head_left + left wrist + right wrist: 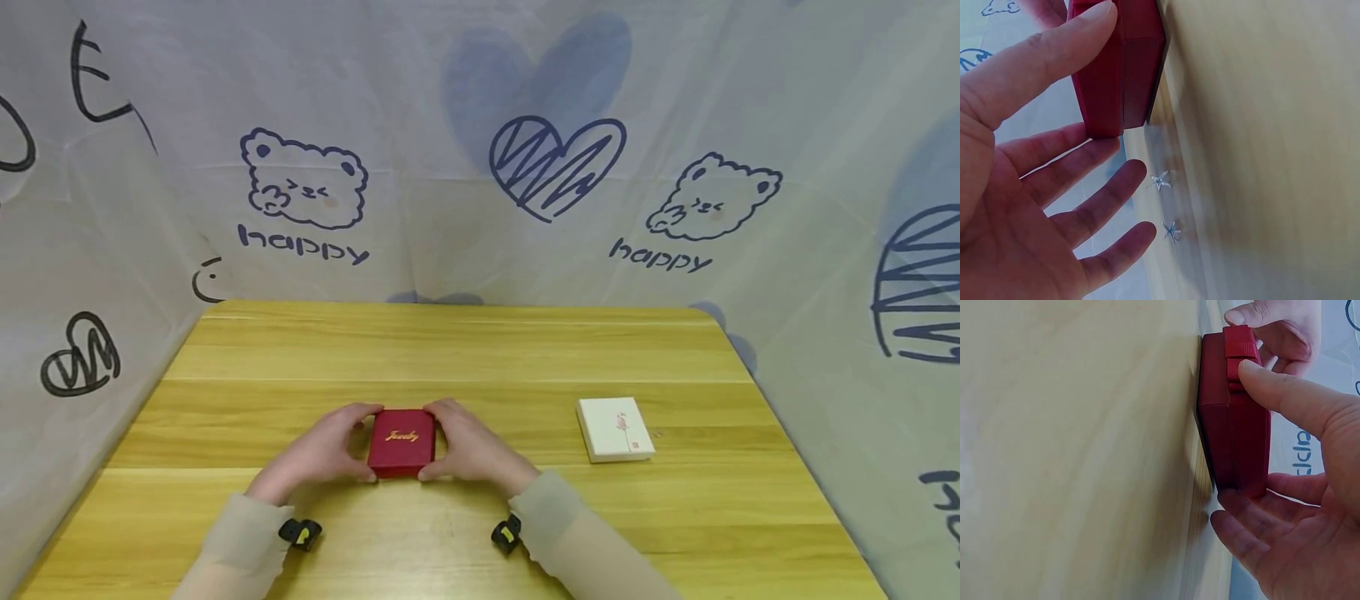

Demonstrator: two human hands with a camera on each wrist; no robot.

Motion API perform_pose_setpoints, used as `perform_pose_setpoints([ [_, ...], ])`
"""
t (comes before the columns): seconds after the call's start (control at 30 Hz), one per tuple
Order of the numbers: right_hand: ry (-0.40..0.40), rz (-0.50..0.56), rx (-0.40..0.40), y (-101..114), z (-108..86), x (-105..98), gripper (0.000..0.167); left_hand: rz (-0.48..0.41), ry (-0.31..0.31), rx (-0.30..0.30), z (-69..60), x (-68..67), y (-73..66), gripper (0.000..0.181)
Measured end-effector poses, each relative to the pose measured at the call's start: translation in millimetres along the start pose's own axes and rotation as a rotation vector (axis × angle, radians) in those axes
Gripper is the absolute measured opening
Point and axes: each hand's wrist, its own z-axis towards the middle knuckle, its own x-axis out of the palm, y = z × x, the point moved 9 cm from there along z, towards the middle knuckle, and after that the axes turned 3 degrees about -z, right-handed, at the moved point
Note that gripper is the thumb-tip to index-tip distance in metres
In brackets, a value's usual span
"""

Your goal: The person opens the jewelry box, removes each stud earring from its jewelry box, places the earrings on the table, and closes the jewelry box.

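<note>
A square red jewelry box (402, 442) sits on the table with its lid closed and gold "Jewelry" lettering on top. My left hand (328, 446) holds its left side, thumb (1079, 47) at the front and fingertips at the back corner. From the other side my right hand (471, 443) grips it the same way. In the right wrist view, the right thumb (1272, 387) lies against a ribbed red bow (1240, 347) on the front. Two small silver star-shaped pieces (1160, 180) lie near the left hand's lower fingers; in the head view I cannot make them out.
A white square box (615, 429) with a thin printed design stands to the right. The wooden table (465, 350) is enclosed by pale cloth (420, 167) with drawn bears and hearts. A black wrist camera (300, 533) is strapped at the left sleeve, another (506, 533) at the right.
</note>
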Motion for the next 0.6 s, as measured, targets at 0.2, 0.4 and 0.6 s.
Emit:
perform_pose_setpoints([
  [0.2, 0.009, -0.002, -0.006, 3.4, 0.8, 3.7, 0.091, -0.002, 0.015, 0.017, -5.3, -2.0, -0.5, 0.091],
  [0.4, 0.029, 0.017, -0.009, 0.2, -2.5, 3.0, 0.093, -0.039, 0.039, 0.000, -8.6, -2.5, 1.1, 0.097],
  [0.6, 0.027, 0.065, -0.033, -6.4, -11.7, -13.3, 0.091, -0.107, 0.029, -0.065, -11.2, -10.8, 8.0, 0.087],
])
